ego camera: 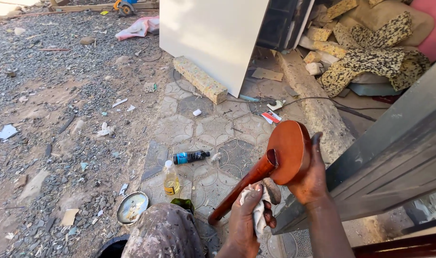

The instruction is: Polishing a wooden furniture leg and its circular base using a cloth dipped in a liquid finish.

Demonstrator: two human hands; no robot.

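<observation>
- The person's right hand (pixel 310 179) holds a shiny red-brown wooden piece (pixel 275 160), with the fingers wrapped around the back of its round flat end and clamped on it.
- The wooden piece has a round disc at the top and a long leg that slants down to the left, held up above the patterned floor tiles (pixel 206 126).
- The left hand (pixel 246 217) is closed tight on a white rag (pixel 259 210) and presses it against the leg just below the disc.
- Both hands are stained dark (it looks like polish or dirt, I cannot tell which).
- The person's knee (pixel 163 236) in spotted, stained trousers sits at the bottom of the picture.
- On the tiles just left of the leg stands a small clear bottle of yellow liquid (pixel 170 178), and a dark bottle with a blue label (pixel 191 156) lies on its side near it.
- A round metal lid (pixel 131 208) lies on the ground beside the yellow bottle.
- A big white board (pixel 211 38) leans up farther away, with a block of speckled foam (pixel 200 80) on the ground touching its bottom edge.
- More pieces of foam (pixel 371 52) are piled at the top right.
- A grey wooden frame (pixel 395 167) stands close on the right.
- Gravel (pixel 55 95) covers the ground on the left.
</observation>
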